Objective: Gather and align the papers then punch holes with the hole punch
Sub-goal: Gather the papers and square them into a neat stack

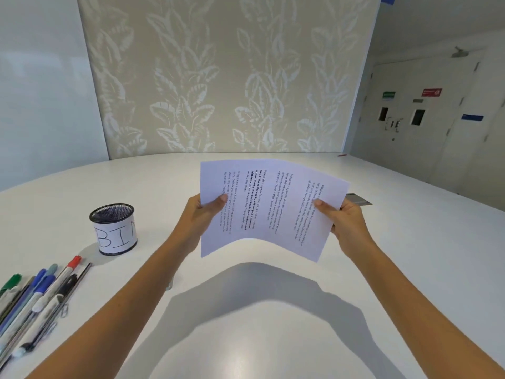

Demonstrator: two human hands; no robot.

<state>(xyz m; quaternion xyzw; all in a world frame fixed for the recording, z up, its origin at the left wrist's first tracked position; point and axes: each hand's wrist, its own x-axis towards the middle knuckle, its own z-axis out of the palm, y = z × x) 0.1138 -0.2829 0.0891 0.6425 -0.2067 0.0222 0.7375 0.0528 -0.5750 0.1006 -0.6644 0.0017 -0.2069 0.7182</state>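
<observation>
I hold a fanned stack of printed white papers (262, 206) in the air above the white table (273, 337). My left hand (202, 214) grips the stack's left edge with the thumb on top. At the right edge my right hand (344, 222) pinches the sheets the same way. The sheets are spread out of line, and their lower edge bows upward. A grey flat object (360, 200), possibly the hole punch, peeks out behind the papers at the right; most of it is hidden.
A black mesh cup with a paper label (114, 228) stands at the left. Several pens and markers (38, 302) and paper clips (64, 310) lie at the table's front left. A patterned partition (218, 77) rises behind the table.
</observation>
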